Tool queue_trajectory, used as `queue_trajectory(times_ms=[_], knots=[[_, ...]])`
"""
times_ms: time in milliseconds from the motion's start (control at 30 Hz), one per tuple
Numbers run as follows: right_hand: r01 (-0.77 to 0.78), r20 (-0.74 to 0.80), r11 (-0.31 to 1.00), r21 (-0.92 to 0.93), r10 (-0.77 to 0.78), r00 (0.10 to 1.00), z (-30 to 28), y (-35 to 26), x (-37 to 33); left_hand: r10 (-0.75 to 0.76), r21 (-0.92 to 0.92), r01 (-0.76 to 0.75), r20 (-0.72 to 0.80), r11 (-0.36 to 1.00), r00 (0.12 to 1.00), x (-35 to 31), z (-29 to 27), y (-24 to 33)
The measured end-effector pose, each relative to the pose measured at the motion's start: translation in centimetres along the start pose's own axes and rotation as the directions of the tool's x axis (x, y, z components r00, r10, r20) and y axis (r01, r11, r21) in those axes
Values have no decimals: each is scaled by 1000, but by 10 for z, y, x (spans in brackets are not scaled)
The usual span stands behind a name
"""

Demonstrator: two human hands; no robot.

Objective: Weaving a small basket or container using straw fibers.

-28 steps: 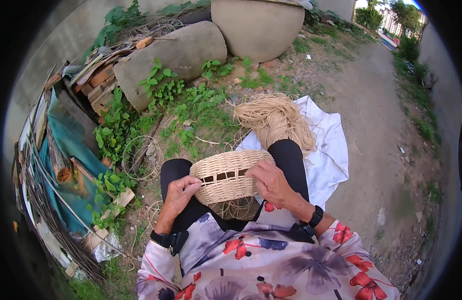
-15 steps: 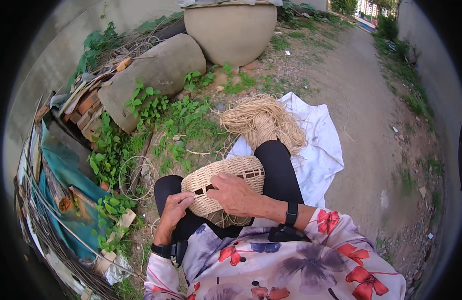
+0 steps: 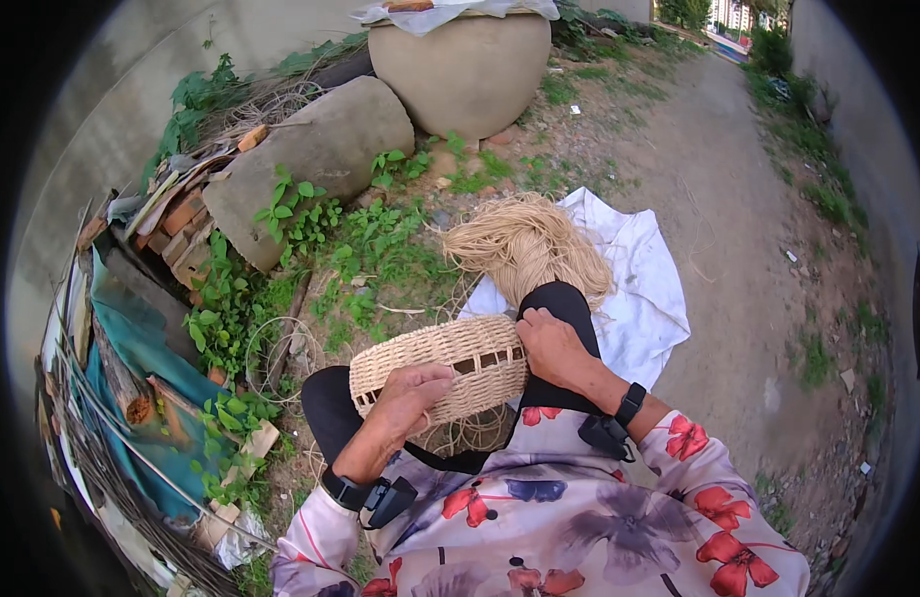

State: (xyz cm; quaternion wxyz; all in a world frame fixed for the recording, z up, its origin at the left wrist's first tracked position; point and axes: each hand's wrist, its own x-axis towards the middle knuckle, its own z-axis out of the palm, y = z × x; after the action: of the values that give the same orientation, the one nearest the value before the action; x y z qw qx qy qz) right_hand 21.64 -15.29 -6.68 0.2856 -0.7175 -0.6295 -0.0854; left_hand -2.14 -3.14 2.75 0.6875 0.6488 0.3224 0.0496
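Note:
A woven straw basket (image 3: 430, 350) lies across my thighs, with a row of open gaps along its side. My left hand (image 3: 408, 400) is closed at the lower left part of it, fingers and thumb together beside the gaps. At the basket's right end, my right hand (image 3: 557, 348) is closed with curled fingers against the weave, above my right knee; its fingertips are partly hidden. Loose strands (image 3: 480, 430) show below the basket between my legs. Just beyond my right knee lies a big bundle of tan cord (image 3: 534, 239).
The bundle rests on a white cloth (image 3: 644, 279). To the left are coiled cord (image 3: 281, 353), green weeds (image 3: 231, 308), teal sheeting (image 3: 146, 338) and sticks. A concrete cylinder (image 3: 310, 159) and a large pot (image 3: 460, 75) stand ahead. A dirt path (image 3: 718, 199) runs along the right.
My right hand has moved right, from the middle gaps to the basket's right end. My left hand has shifted right, from the left end of the gaps toward the middle.

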Motion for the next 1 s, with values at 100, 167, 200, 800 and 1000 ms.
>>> queue_trajectory(times_ms=[100,167,200,800,1000], knots=[[25,-88,998,56,-20,996,-19,-19,3,1,-17,-2,-28,1000,1000,8,-4,0],[-10,-153,983,182,39,988,-29,-33,1,-1,57,3,-31,998,1000,9,-9,-11],[48,-110,944,327,-12,994,-30,-39,1,244,292,-213,-72,932,967,12,-12,-22],[369,-83,883,291,-361,929,-17,-17,-3,613,888,-328,69,321,787,-7,-1,28],[206,-11,856,474,-228,974,-11,-17,-5,623,873,-335,47,355,781,-4,-1,28]])
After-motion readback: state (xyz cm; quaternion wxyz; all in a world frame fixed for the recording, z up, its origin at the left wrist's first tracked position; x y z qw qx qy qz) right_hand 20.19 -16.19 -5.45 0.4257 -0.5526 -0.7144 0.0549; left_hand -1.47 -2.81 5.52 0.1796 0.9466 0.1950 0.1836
